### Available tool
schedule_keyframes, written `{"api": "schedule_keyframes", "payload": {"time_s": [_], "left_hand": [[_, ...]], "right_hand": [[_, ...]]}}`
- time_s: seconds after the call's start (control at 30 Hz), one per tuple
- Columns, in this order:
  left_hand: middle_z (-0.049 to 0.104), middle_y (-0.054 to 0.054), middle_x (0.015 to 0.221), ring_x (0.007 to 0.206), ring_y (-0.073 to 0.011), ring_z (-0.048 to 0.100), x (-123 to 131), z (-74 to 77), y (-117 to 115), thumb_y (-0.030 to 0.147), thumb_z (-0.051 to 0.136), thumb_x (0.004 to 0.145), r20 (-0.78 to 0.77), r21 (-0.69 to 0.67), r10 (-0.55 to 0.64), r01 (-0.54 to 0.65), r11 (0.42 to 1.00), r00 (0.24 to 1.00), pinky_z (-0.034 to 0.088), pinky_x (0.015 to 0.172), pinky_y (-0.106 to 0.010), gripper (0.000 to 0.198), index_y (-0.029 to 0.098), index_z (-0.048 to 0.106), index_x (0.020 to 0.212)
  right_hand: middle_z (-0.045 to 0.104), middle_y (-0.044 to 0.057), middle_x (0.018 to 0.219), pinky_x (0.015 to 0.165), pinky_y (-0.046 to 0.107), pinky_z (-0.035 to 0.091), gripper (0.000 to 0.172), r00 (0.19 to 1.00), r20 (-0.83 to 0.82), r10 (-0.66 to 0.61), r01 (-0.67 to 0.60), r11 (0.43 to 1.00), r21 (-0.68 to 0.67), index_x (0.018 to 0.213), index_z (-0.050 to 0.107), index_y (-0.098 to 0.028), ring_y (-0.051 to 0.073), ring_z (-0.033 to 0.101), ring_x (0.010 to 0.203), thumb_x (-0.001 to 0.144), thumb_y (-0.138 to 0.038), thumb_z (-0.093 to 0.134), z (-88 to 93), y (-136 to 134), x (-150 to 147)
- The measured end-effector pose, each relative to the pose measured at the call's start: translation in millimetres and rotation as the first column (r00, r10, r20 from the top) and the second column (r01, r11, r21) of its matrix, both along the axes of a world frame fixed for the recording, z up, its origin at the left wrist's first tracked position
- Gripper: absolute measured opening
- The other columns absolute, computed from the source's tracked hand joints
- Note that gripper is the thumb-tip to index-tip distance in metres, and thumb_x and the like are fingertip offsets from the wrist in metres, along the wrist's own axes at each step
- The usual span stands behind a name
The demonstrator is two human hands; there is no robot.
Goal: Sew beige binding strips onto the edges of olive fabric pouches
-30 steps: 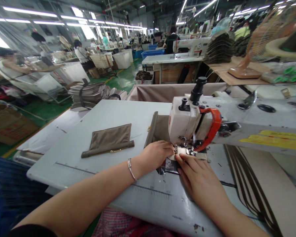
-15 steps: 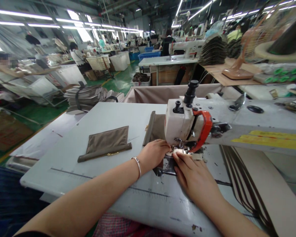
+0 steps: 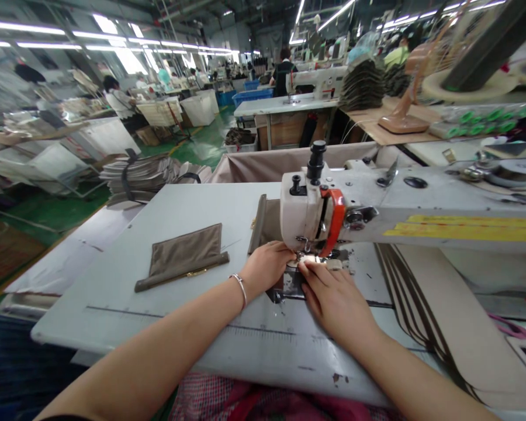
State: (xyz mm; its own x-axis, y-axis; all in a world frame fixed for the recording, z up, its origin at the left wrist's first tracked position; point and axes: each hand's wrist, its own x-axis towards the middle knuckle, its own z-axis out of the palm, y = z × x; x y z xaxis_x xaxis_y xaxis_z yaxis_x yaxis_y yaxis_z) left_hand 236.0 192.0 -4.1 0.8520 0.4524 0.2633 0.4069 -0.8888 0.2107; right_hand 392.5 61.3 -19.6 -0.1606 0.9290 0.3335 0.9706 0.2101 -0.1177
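Observation:
Both of my hands meet at the needle area of a white sewing machine (image 3: 293, 213) with an orange-red guard. My left hand (image 3: 267, 266), a bracelet at its wrist, has its fingers bent and closed with the tips beside the presser foot. Close by on the right, my right hand (image 3: 335, 295) has its fingers together, tips down at the lit spot by the needle. What the fingertips hold there is too small and hidden to make out. A brown fabric piece with a zipper (image 3: 186, 251) lies to the left. Another brown piece (image 3: 269, 219) lies partly behind the machine head.
Long, flat beige panels with dark edges (image 3: 460, 316) lie right of my right arm. Bundled grey pieces (image 3: 138, 175) are stacked beyond the table's left edge. Behind the machine are a pinkish cloth-lined bin (image 3: 254, 166), a fan base (image 3: 403, 121) and a second sewing table (image 3: 284, 104).
The view has turned slightly right, so the scene sits further left in the picture. My hands stay at the needle area, with little visible change in their grip.

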Motion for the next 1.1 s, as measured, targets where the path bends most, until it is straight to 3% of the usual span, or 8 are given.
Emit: {"api": "schedule_keyframes", "payload": {"time_s": [0.23,0.4,0.47,0.57,0.67,0.77,0.9,1.1], "left_hand": [[0.068,-0.002,0.103,0.099,-0.0160,0.061,-3.0,0.0,-4.5,0.011,0.051,0.089,0.019,0.011,-0.028,0.028,1.000,0.999,0.049,0.092,-0.029,0.020,0.018,0.067,0.097],[0.069,-0.004,0.105,0.099,-0.0166,0.062,-6.2,-3.7,-0.4,0.006,0.047,0.087,0.084,0.033,-0.043,0.040,0.999,0.996,0.051,0.092,-0.030,0.028,0.019,0.068,0.101],[0.069,-0.004,0.105,0.097,-0.0159,0.063,-7.7,-4.9,2.0,0.004,0.044,0.087,0.095,0.034,-0.056,0.053,0.998,0.994,0.051,0.091,-0.029,0.032,0.019,0.068,0.102],[0.067,-0.003,0.109,0.101,-0.0177,0.060,-9.6,-4.7,3.1,0.006,0.044,0.088,0.066,0.080,-0.080,0.074,0.994,0.995,0.048,0.095,-0.031,0.032,0.020,0.067,0.105],[0.067,-0.005,0.106,0.104,-0.0214,0.057,-8.2,-3.8,4.5,0.009,0.045,0.089,0.025,0.152,-0.070,0.065,0.986,0.997,0.044,0.099,-0.036,0.030,0.021,0.068,0.104],[0.067,-0.007,0.100,0.105,-0.0244,0.057,-3.1,-4.7,12.4,0.005,0.044,0.086,-0.052,0.163,-0.015,0.023,0.986,0.999,0.042,0.100,-0.041,0.030,0.019,0.069,0.095],[0.065,-0.015,0.101,0.107,-0.0306,0.055,-1.7,-4.1,23.5,0.005,0.044,0.084,-0.093,0.172,0.057,-0.040,0.984,0.994,0.042,0.097,-0.049,0.025,0.013,0.067,0.090],[0.054,-0.011,0.118,0.111,-0.0247,0.052,-29.1,2.9,6.1,0.020,0.047,0.092,-0.033,0.014,0.100,-0.099,0.995,0.994,0.044,0.100,-0.042,0.026,0.016,0.058,0.115]], "right_hand": [[0.058,0.010,0.122,0.088,0.039,0.041,0.038,0.998,-0.056,0.020,-0.020,1.000,-0.005,0.130,0.050,-0.016,0.023,0.052,0.105,0.093,-0.021,0.044,1.8,-4.3,-6.1],[0.061,0.001,0.117,0.092,0.032,0.043,0.031,0.998,-0.064,-0.017,0.016,1.000,-0.008,0.123,0.054,-0.027,0.016,0.054,0.105,0.093,-0.027,0.047,26.5,-39.6,16.4],[0.059,0.004,0.117,0.096,0.035,0.042,0.031,0.984,-0.077,-0.163,0.166,0.985,0.042,0.123,0.054,-0.026,0.017,0.053,0.108,0.094,-0.030,0.044,34.0,-68.2,42.2],[0.051,0.011,0.127,0.099,0.048,0.039,0.050,0.829,-0.086,-0.553,0.559,0.817,0.140,0.130,0.048,-0.024,0.029,0.050,0.116,0.088,-0.051,0.048,31.7,-113.3,85.7],[0.042,0.016,0.136,0.092,0.050,0.044,0.078,0.730,-0.047,-0.682,0.683,0.730,0.030,0.142,0.033,-0.020,0.035,0.050,0.118,0.081,-0.066,0.049,19.8,-137.5,112.3],[0.045,0.012,0.136,0.084,0.045,0.049,0.067,0.707,-0.027,-0.706,0.703,0.707,-0.079,0.141,0.033,-0.024,0.030,0.058,0.109,0.085,-0.059,0.045,18.4,-129.4,113.3],[0.051,0.011,0.130,0.077,0.043,0.051,0.057,0.682,0.005,-0.731,0.727,0.678,-0.111,0.136,0.039,-0.022,0.030,0.063,0.097,0.089,-0.053,0.040,36.4,-92.4,101.5],[0.060,0.010,0.118,0.069,0.046,0.051,0.057,0.644,-0.036,-0.764,0.762,0.645,-0.065,0.131,0.045,-0.023,0.032,0.065,0.087,0.086,-0.059,0.041,54.9,-69.2,105.0]]}}
